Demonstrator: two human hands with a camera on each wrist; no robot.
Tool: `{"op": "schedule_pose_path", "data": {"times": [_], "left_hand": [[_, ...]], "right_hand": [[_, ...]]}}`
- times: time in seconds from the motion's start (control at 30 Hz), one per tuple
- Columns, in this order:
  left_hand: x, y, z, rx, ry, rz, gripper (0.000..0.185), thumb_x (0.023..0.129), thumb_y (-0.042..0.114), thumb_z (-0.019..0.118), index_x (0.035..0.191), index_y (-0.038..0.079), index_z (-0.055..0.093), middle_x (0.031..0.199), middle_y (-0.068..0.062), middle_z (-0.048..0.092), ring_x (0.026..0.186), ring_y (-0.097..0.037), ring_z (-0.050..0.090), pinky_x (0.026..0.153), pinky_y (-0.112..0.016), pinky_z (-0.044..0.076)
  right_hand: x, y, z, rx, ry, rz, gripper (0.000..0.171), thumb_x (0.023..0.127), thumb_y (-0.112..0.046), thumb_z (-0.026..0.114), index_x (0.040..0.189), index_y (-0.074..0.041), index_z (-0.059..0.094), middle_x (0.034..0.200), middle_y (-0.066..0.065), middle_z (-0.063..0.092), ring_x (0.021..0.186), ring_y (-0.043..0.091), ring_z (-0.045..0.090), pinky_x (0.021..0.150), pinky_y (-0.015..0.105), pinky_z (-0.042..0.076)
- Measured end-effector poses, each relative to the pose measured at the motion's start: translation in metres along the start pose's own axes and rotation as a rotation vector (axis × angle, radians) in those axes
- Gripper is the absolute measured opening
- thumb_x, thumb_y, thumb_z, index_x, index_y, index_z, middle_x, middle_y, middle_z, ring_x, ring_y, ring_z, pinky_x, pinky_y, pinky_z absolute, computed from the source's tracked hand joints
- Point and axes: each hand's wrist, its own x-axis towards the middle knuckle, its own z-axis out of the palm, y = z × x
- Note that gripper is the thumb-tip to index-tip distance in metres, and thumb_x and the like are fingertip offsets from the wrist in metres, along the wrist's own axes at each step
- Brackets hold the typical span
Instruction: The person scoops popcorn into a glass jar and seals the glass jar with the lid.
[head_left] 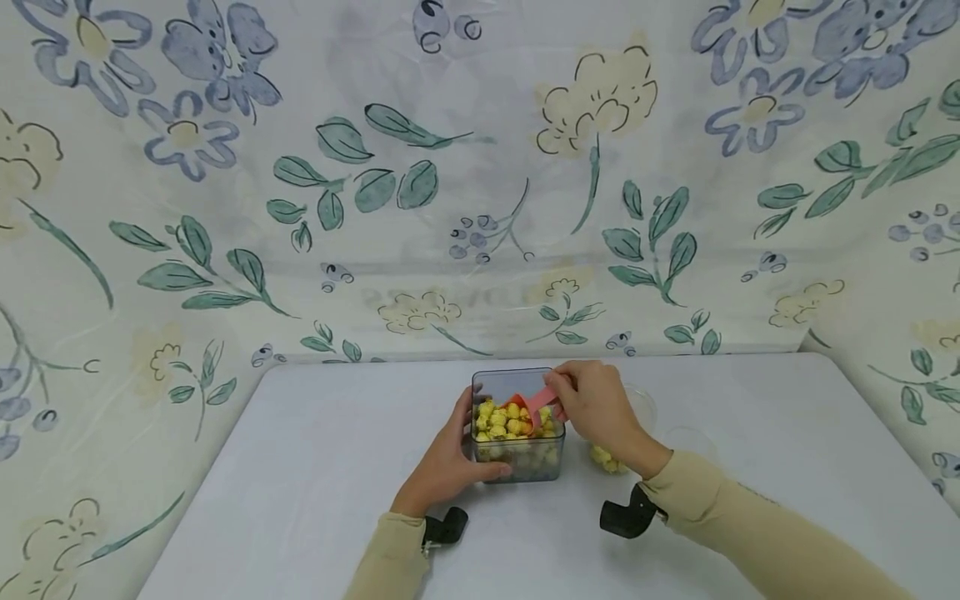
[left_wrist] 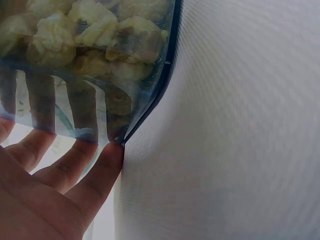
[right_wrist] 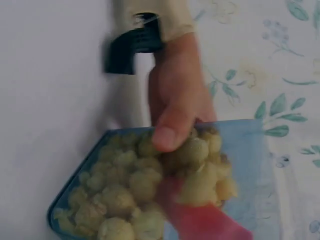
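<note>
A clear rectangular container (head_left: 525, 472) with a dark rim stands on the table, filled with yellow popcorn (head_left: 497, 421). My left hand (head_left: 447, 457) grips it from the left, thumb along the front wall and fingers round the far side. In the left wrist view, those fingers (left_wrist: 100, 172) lie against the see-through wall. My right hand (head_left: 603, 408) pinches the pink handle of a scoop (head_left: 543, 398) above the container. The scoop's red bowl sits among the popcorn. In the right wrist view the scoop (right_wrist: 207, 222) has popcorn pieces on it and looks blurred.
Partly behind my right hand stands a clear round container (head_left: 643, 403) with some popcorn (head_left: 606, 460) low in it. A clear round lid-like piece (head_left: 693, 440) lies to its right. The white table (head_left: 322, 467) meets a floral cloth (head_left: 480, 167) at the back.
</note>
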Motion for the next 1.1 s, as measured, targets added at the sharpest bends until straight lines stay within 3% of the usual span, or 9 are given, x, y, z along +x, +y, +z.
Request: {"op": "schedule_pose_path", "data": {"times": [0.37,0.5,0.67,0.87,0.97,1.1], "left_hand": [[-0.001,-0.001,0.0,0.004,0.004,0.008,0.125,0.074,0.034,0.091,0.163,0.015,0.007,0.16,-0.002,0.033,0.148,-0.027,0.029,0.12,-0.05,0.027],[0.0,-0.001,0.0,-0.001,0.004,0.023,0.124,0.074,0.033,0.091,0.163,0.014,0.007,0.16,-0.002,0.034,0.148,-0.028,0.029,0.12,-0.051,0.027],[-0.001,-0.002,0.002,-0.003,0.0,0.026,0.123,0.076,0.033,0.09,0.163,0.013,0.006,0.161,-0.005,0.032,0.148,-0.031,0.027,0.119,-0.054,0.027],[-0.001,-0.001,0.001,0.006,0.003,0.028,0.123,0.076,0.033,0.09,0.163,0.012,0.006,0.16,-0.005,0.033,0.147,-0.03,0.03,0.12,-0.054,0.027],[0.0,-0.002,0.001,0.011,0.001,0.033,0.123,0.075,0.033,0.09,0.163,0.012,0.006,0.16,-0.004,0.034,0.147,-0.028,0.03,0.12,-0.052,0.027],[0.0,-0.002,0.0,0.008,0.002,0.03,0.124,0.074,0.032,0.091,0.163,0.015,0.007,0.159,-0.001,0.034,0.147,-0.026,0.03,0.12,-0.051,0.027]], "right_hand": [[-0.001,-0.002,0.0,0.077,-0.017,0.057,0.018,0.1,-0.01,0.063,0.095,0.003,0.075,0.058,0.0,0.063,0.053,0.018,0.064,0.049,0.024,0.05],[-0.001,-0.001,0.002,0.07,0.005,0.039,0.018,0.1,-0.01,0.063,0.097,0.003,0.076,0.058,-0.001,0.063,0.052,0.014,0.063,0.045,0.023,0.047],[-0.001,0.001,-0.003,0.088,-0.046,0.057,0.02,0.101,-0.012,0.062,0.102,0.004,0.075,0.061,-0.001,0.065,0.054,0.015,0.065,0.051,0.026,0.054],[0.001,0.005,-0.01,0.184,-0.116,0.162,0.023,0.101,-0.012,0.062,0.105,0.007,0.073,0.072,0.006,0.071,0.061,0.017,0.069,0.06,0.031,0.061],[0.002,0.005,-0.01,0.209,-0.11,0.217,0.023,0.101,-0.013,0.062,0.106,0.008,0.073,0.076,0.007,0.072,0.063,0.017,0.071,0.062,0.029,0.061],[0.003,0.003,-0.007,0.206,-0.075,0.227,0.024,0.101,-0.013,0.063,0.106,0.007,0.073,0.073,0.007,0.072,0.062,0.017,0.07,0.062,0.03,0.062]]}}
